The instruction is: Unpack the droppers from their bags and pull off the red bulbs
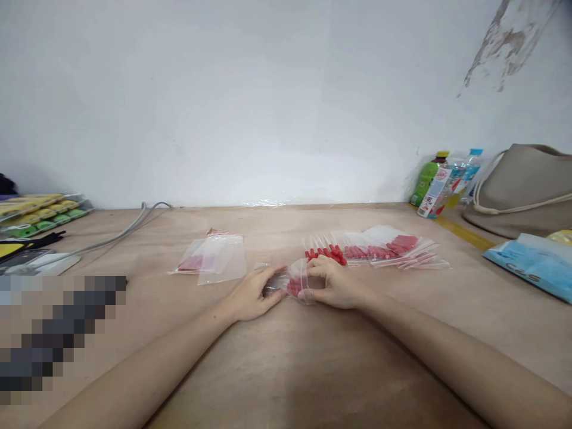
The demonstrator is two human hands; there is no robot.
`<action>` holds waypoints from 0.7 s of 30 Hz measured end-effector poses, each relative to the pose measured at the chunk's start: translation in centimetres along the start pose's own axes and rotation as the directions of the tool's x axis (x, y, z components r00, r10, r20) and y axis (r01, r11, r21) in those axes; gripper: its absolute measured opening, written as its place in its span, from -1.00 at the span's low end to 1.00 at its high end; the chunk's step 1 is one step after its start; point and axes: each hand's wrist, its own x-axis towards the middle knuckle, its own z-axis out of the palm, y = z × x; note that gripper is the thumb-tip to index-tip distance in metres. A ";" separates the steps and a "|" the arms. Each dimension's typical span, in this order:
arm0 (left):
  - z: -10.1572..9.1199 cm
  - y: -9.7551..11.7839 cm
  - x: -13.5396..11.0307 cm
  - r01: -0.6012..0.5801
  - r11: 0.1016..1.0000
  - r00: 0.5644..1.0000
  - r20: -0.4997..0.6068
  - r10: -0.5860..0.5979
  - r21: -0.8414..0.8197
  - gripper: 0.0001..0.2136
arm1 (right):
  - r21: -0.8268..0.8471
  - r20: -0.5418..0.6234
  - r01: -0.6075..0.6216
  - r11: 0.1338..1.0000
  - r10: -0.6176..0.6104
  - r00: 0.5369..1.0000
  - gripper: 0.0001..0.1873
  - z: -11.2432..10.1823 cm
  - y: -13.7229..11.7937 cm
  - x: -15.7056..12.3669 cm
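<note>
Head view, grip on the left: I've got the left hand (257,292) at mid-frame, thumb and fingers curved narrowly about the near end of a clear bag (295,287); that looks like steadying.
Grip on the right: the right hand (333,283) pinches the bag's other end, thumb below, fingers above, probably to keep the plastic taut.
Bag in hand: centre frame, low over the worktop (286,369), red pieces showing through the film between both hands.
Red-tipped sticks: a loose row (326,253) just beyond the right hand, red ends towards me, handy for picking up, I'd judge.
Filled bags: an overlapping fan (402,245) right of centre, perhaps spread so each stays separate.
Flat bags: a small stack (227,256) left of centre, within easy left-hand reach; some red shows at its left side.
Edges: bottles (431,185) and a tan bag (522,190) upper right, a blue packet (529,262) below them, a grey cable (127,229) at left, all well apart from the hands.
</note>
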 end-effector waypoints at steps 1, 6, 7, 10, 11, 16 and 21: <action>0.0 0.0 0.0 0.008 1.000 1.000 -0.002 -0.008 0.004 -0.56 | -0.011 0.016 -0.019 1.000 0.019 1.000 -0.75 0.1 -0.1 0.0; 0.0 -0.1 0.0 0.036 0.999 0.999 -0.009 -0.036 0.011 -0.57 | -0.016 0.020 -0.110 0.994 0.110 0.994 -0.66 0.5 -0.4 0.1; 0.0 -0.1 0.1 0.032 0.999 0.999 -0.002 -0.032 0.008 -0.57 | -0.001 0.011 -0.120 0.993 0.120 0.993 -0.69 0.5 -0.5 0.1; -0.1 0.0 0.1 0.010 1.000 1.000 0.008 -0.011 0.003 -0.55 | 0.060 -0.002 -0.159 0.985 0.160 0.987 -0.82 0.6 -0.9 0.1; -0.1 0.0 0.1 0.002 1.000 1.000 0.007 -0.002 0.005 -0.54 | 0.081 -0.001 -0.177 0.981 0.178 0.984 -0.85 0.6 -1.0 0.1; -0.3 -0.1 0.0 -0.028 0.999 0.999 0.036 0.027 0.023 -0.49 | 0.101 -0.016 -0.199 0.975 0.202 0.979 -0.88 0.6 -1.3 0.0; -0.5 0.2 0.0 -0.018 0.999 0.996 0.084 0.015 0.040 -0.49 | 0.073 -0.007 -0.186 0.980 0.187 0.982 -0.83 0.5 -1.1 0.0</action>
